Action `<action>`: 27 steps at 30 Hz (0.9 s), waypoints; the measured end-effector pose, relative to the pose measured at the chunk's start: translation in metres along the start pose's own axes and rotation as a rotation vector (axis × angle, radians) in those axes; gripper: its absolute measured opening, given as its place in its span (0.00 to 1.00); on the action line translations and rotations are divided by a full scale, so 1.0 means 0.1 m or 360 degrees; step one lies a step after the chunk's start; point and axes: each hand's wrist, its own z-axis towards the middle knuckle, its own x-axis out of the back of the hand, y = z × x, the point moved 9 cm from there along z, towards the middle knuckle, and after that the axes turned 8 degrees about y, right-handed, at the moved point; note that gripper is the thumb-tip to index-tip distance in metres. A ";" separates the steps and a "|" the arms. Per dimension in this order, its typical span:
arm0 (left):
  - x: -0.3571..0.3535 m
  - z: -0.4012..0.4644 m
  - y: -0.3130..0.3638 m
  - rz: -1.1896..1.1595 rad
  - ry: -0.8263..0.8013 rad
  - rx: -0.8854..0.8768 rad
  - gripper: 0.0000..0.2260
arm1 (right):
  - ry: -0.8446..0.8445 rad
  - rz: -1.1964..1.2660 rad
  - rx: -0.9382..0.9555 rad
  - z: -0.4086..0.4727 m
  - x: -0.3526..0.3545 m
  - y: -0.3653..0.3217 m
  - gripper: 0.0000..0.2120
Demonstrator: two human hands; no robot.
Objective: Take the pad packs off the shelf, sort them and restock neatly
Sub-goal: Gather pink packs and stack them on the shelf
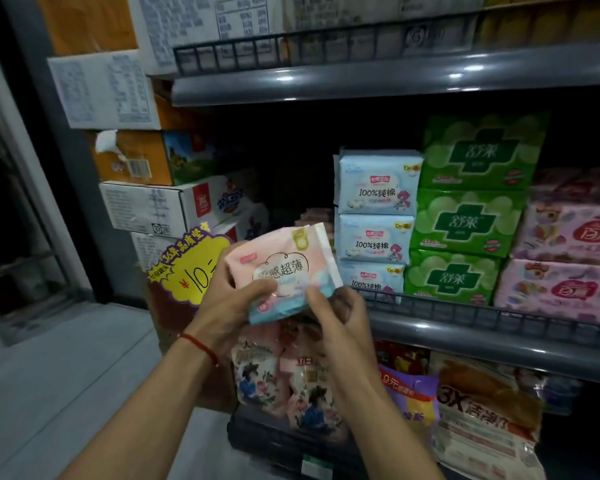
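Observation:
I hold a pink and light-blue pad pack (284, 268) in front of the middle shelf (465, 332), tilted. My left hand (231, 303) grips its lower left side, thumb across the front. My right hand (336, 313) pinches its lower right corner. On the shelf stand three stacked light-blue packs (378, 185), three stacked green packs (468, 220) and pink packs (568, 258) at the right. More pink packs (314, 216) lie dimly behind the held one, in the dark left part of the shelf.
Cardboard boxes (174, 202) are stacked left of the shelf, with a yellow price sign (191, 265) in front. The lower shelf holds pink packs (291, 382), a purple pack (413, 393) and an orange-white bag (489, 420). An upper shelf (395, 81) overhangs. Grey floor lies at left.

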 end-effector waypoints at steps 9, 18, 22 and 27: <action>-0.48 0.48 -0.13 0.0092 -0.0759 0.0374 0.31 | 0.0048 -0.0290 0.0432 0.45 0.17 -0.21 0.18; -0.58 0.80 -0.23 -0.0234 -0.0459 0.0572 0.07 | 0.0160 -0.0201 0.0298 0.59 0.20 -0.08 0.13; -0.57 1.03 -0.19 -0.0071 -0.0396 0.0441 0.07 | 0.0185 -0.0263 0.0341 0.63 0.23 -0.09 0.14; -0.49 1.22 -0.17 0.0318 -0.0289 0.0200 0.08 | 0.0249 -0.0333 0.0353 0.65 0.36 -0.05 0.19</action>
